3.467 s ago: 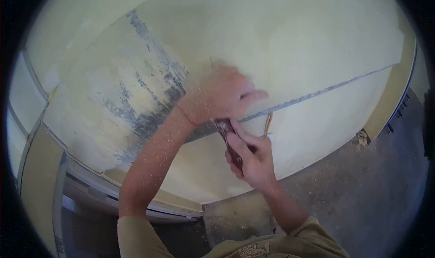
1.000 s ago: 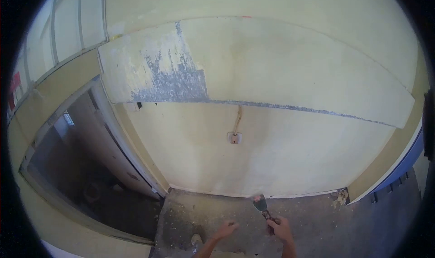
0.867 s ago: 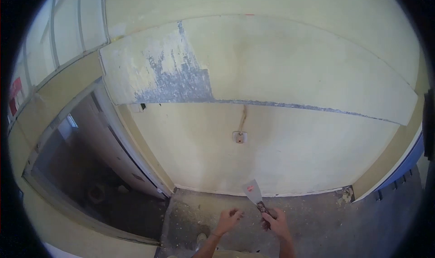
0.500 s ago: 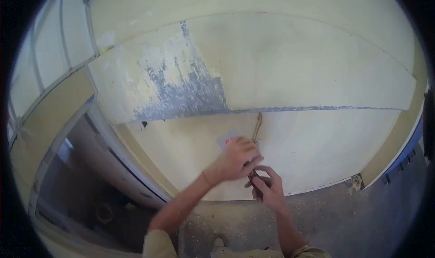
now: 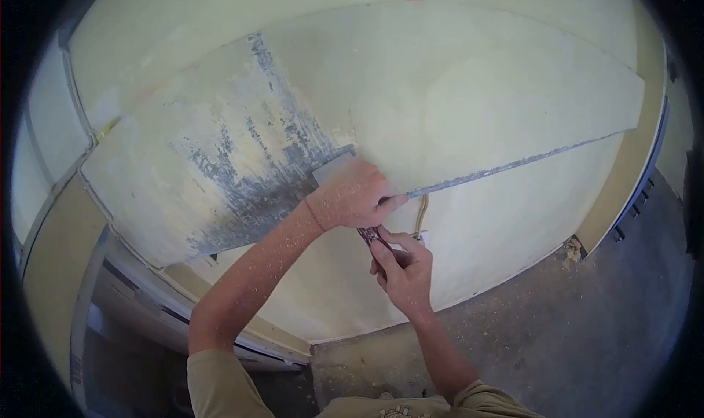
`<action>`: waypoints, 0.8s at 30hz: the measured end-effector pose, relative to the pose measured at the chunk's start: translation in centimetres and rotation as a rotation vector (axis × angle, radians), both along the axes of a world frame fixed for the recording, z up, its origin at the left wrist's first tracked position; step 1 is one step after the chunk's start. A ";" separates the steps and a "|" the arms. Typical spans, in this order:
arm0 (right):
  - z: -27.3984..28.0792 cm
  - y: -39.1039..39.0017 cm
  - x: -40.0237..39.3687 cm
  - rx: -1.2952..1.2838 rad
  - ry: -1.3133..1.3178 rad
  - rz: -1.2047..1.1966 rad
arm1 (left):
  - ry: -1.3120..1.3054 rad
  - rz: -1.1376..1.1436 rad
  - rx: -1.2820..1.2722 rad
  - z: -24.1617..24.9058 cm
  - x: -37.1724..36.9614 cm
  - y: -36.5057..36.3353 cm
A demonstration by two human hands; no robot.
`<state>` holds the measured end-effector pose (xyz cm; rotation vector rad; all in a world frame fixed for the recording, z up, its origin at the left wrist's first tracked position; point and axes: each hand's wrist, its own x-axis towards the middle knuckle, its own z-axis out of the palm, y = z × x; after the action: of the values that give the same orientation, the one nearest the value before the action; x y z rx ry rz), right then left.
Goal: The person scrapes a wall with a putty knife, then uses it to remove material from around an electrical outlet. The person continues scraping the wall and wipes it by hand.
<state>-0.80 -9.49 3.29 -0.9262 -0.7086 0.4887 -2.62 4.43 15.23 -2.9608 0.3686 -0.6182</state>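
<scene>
A scraper with a wide flat blade [image 5: 331, 167] lies at the right side of the bare grey patch [image 5: 246, 165] on the cream wall panel [image 5: 469, 88]. My right hand [image 5: 407, 271] is wrapped round its dark handle [image 5: 369, 235]. Higher up, my left hand [image 5: 350, 196] bends over the scraper where blade and handle join, its fingers curled and partly hidden. The left hand covers much of the blade. Pale flecks dot my left forearm. Rough streaks of cream coating remain within the grey patch.
Below the panel's chipped lower edge [image 5: 506, 167], a cable [image 5: 422, 211] runs down to a small wall box [image 5: 423, 236]. A doorway frame [image 5: 147, 271] stands at left. Flecks lie on the concrete floor [image 5: 506, 330], and some debris [image 5: 572, 249] sits in the right corner.
Both hands have risen with the scraper, from in front of the lower wall to the panel's grey patch. The view has shifted and tilted.
</scene>
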 end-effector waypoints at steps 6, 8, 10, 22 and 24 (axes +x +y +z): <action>2.2 0.5 -0.1 -0.022 -0.004 0.005 | 0.010 0.086 0.029 2.2 -0.1 -0.2; 1.4 0.0 -0.5 -0.051 0.006 0.003 | 0.054 0.072 -0.007 1.8 -0.4 0.0; 1.4 0.3 -0.4 -0.069 0.015 -0.010 | -0.003 0.070 0.125 1.3 -0.1 0.5; 2.8 0.3 -0.6 -0.015 0.115 0.088 | -0.029 0.030 -0.083 2.4 0.5 0.3; 2.6 -0.7 -0.9 -0.097 0.084 0.054 | -0.037 0.021 0.000 2.0 0.2 -0.2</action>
<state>-1.70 -10.17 5.91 -0.9737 -0.6397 0.6107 -2.40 4.21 17.23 -2.9449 0.3337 -0.6689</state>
